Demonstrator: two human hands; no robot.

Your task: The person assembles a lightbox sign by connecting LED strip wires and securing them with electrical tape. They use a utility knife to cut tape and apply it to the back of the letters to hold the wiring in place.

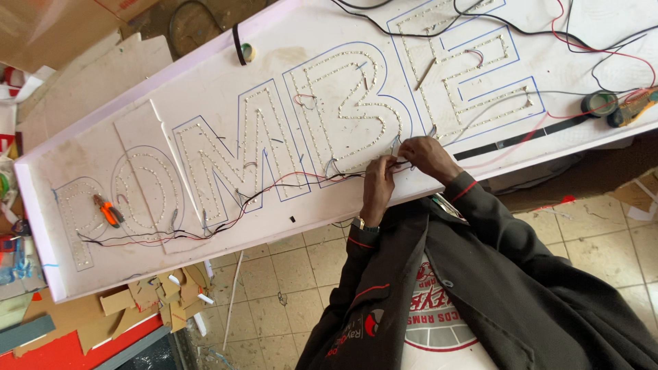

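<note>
Head view looks down on a long white sign board [226,89] studded with rows of small lights forming outlined letters. Both hands meet at the board's near edge, below the third-from-right letter. Left hand [379,179] pinches thin red and black wires [274,192] that trail leftward along the board; right hand [428,154] closes its fingertips on the same wire ends. Such wire looks light, limp and easily kinked, best held close to its bared tip. Orange pliers [107,210] lie far left on the board.
</note>
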